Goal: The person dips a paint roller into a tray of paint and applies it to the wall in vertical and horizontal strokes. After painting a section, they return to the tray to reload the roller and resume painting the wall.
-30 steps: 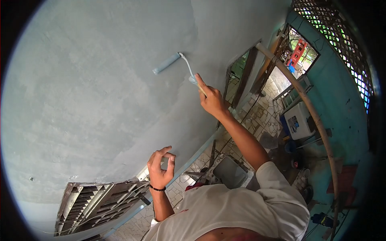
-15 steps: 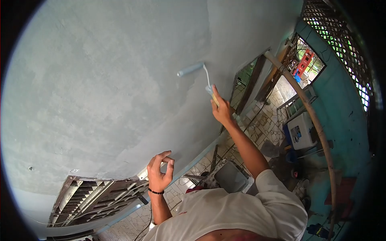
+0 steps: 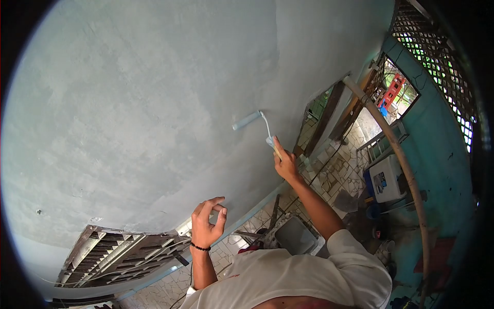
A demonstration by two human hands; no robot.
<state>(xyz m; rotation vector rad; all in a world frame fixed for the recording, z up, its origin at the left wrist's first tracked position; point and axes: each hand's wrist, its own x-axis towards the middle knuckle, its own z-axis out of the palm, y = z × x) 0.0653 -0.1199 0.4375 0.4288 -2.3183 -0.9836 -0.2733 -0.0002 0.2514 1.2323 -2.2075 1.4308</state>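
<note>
right hand (image 3: 286,166) clamps the roller handle (image 3: 278,152), likely for steady pressure. left hand (image 3: 204,229) hangs loosely open (perhaps for balance).

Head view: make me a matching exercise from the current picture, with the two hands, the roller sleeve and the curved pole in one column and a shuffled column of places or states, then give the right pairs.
Column 1
1. left hand
2. right hand
3. roller sleeve
4. curved pole

Column 2
A. mounted on a pale, bent wire frame
B. wears a dark beaded bracelet at the wrist
C. brown, crossing in front of the teal wall
D. closed around a yellowish handle

Right pairs: 1-B, 2-D, 3-A, 4-C
</note>
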